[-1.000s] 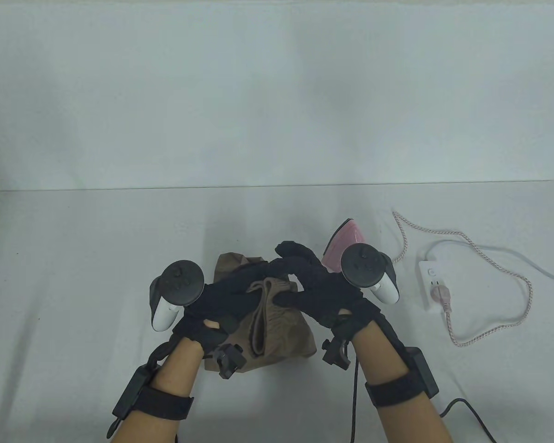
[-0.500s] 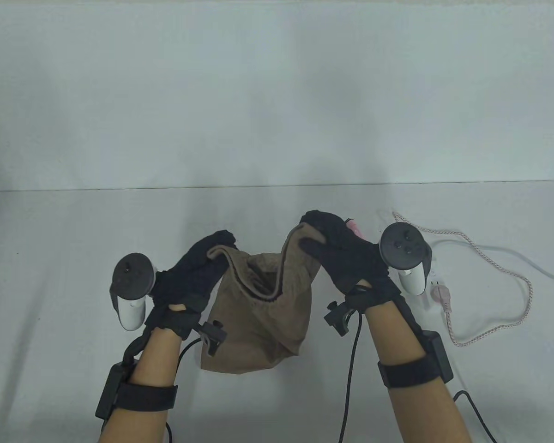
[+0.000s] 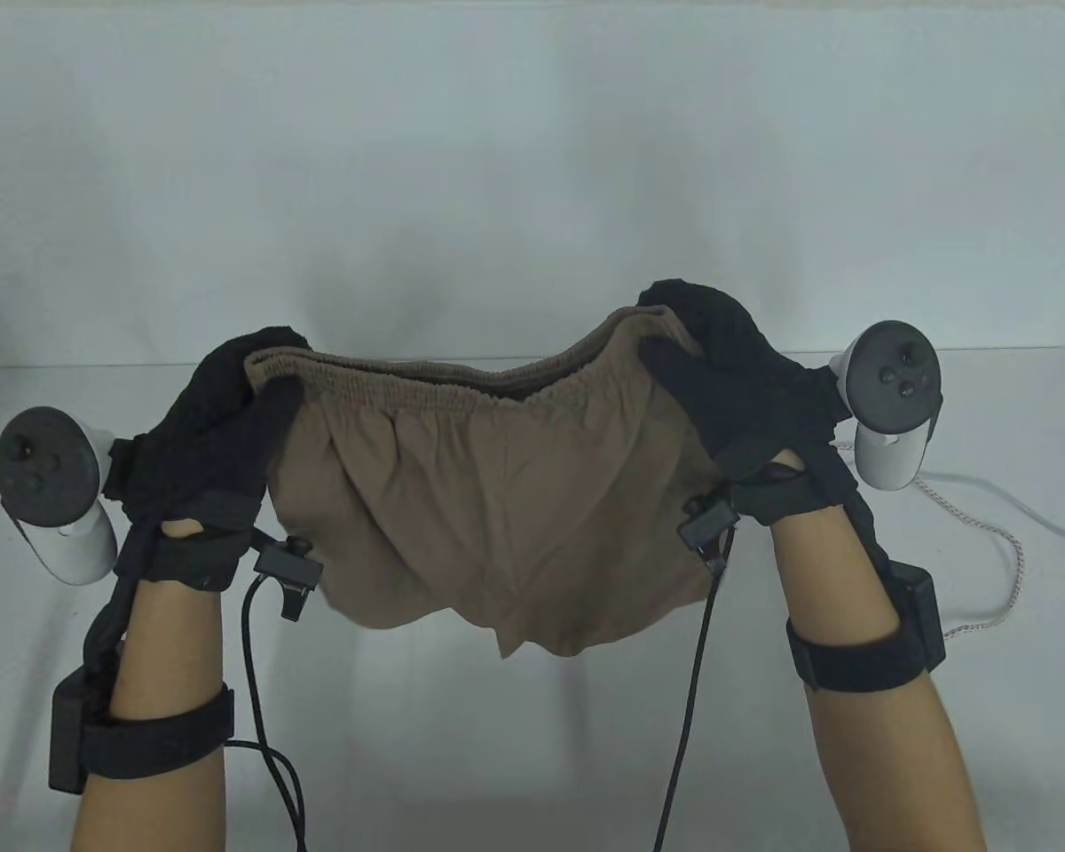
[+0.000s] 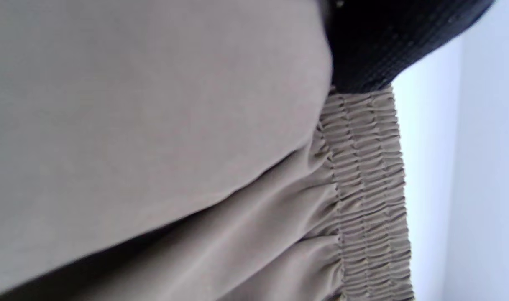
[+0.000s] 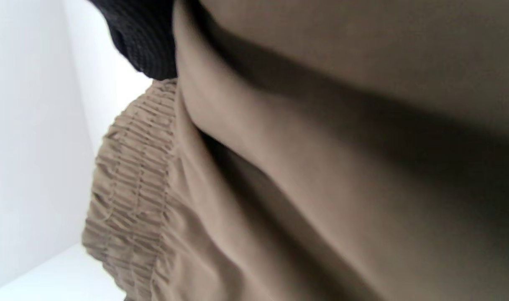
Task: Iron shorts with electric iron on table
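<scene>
The brown shorts (image 3: 497,497) hang in the air above the near half of the white table (image 3: 461,745), stretched wide by their elastic waistband (image 3: 426,390). The left hand (image 3: 217,444) pinches the waistband's left end, and the right hand (image 3: 737,382) pinches its right end. The legs sag below, seemingly clear of the surface. A braided cord (image 3: 985,568) lies near the table's right edge.
</scene>
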{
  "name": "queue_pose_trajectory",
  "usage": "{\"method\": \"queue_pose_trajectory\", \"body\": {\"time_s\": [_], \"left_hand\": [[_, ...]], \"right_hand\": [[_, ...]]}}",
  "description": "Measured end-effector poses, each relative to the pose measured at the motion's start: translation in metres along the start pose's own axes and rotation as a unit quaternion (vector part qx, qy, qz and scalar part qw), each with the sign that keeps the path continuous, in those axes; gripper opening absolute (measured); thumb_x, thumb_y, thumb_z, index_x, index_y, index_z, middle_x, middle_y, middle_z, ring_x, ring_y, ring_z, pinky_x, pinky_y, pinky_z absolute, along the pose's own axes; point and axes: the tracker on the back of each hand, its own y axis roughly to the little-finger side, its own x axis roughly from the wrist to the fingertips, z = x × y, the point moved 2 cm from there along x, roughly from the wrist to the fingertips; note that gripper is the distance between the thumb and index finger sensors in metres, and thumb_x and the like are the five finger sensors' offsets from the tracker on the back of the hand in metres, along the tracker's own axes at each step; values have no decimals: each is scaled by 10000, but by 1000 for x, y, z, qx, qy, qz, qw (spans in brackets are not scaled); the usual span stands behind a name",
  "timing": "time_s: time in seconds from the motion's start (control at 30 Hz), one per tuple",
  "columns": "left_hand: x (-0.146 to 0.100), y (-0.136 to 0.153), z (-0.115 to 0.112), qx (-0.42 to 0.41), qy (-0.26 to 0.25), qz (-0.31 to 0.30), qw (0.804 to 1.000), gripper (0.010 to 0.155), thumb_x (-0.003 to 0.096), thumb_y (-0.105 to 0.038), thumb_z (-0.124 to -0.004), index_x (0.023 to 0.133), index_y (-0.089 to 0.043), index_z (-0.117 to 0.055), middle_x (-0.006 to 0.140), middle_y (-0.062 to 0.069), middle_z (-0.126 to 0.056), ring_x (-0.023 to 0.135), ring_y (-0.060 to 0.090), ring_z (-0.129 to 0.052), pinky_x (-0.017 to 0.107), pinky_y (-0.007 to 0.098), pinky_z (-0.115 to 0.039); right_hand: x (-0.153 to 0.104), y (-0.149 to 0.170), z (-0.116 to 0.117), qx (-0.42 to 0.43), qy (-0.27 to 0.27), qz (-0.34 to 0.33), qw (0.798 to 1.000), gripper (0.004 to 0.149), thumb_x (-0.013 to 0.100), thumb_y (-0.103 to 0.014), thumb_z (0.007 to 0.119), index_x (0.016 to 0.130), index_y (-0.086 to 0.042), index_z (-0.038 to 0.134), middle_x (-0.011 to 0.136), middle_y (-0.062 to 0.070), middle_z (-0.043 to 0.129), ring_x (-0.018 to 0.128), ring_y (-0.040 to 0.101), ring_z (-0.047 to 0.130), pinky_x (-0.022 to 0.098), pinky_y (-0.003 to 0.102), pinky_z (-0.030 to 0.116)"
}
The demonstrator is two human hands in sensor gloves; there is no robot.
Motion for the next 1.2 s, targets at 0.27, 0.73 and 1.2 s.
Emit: {"method": "queue_pose_trajectory", "body": {"time_s": [0.27, 0.73, 1.2], "left_hand": [[38, 62, 15, 110, 44, 146, 982, 483, 556, -428, -837, 1008, -286, -743, 938, -13, -914, 619, 227, -1065, 613, 558, -788], [85, 98, 45, 40, -121, 51, 991, 455, 512, -340, -876, 931, -444, -732, 1093, -136, -761, 1110, 289, -694, 767, 696, -499], [-103, 229, -3, 226, 255, 233, 911, 453, 501, -333, -904, 918, -450, -772, 1067, -92, -825, 1057, 358, -777, 749, 722, -524]], "right_hand": [[34, 64, 23, -15, -76, 129, 989, 520, 568, -382, 796, 1043, -350, 587, 929, -51, 851, 598, 207, 1021, 630, 593, 732], [98, 60, 34, 8, 47, 37, 998, 457, 542, -333, 818, 949, -462, 655, 1036, -140, 762, 1035, 327, 753, 727, 695, 538], [-76, 174, 142, -291, -275, 127, 907, 464, 526, -373, 827, 947, -464, 652, 998, -114, 800, 994, 344, 809, 707, 688, 587]]}}
